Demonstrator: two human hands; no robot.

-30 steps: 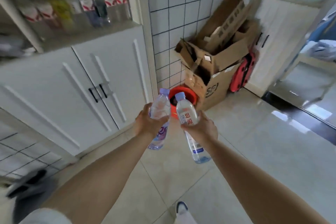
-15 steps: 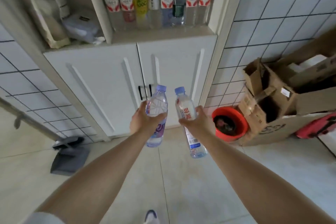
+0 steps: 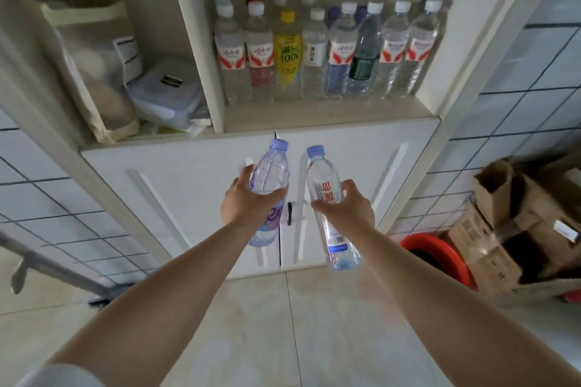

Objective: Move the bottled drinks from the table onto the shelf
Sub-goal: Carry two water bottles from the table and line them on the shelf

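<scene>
clear plastic, capped in pale purple, is what the purple-labelled bottle (image 3: 271, 185) is made of; it is held round its middle by the left hand (image 3: 248, 198), whose grip is curled closed about it. a second clear bottle with red characters (image 3: 327, 198) is held in the closed grip of the right hand (image 3: 345, 207), just beside the first. both are kept upright, tilted slightly, in front of the white cabinet doors (image 3: 188, 185), below the shelf (image 3: 314, 113). on that shelf, farther back, a row of bottled drinks (image 3: 314, 53) is stood. at the right, a red bucket (image 3: 440, 248) and cardboard boxes (image 3: 528, 223) are seen on the floor.
</scene>
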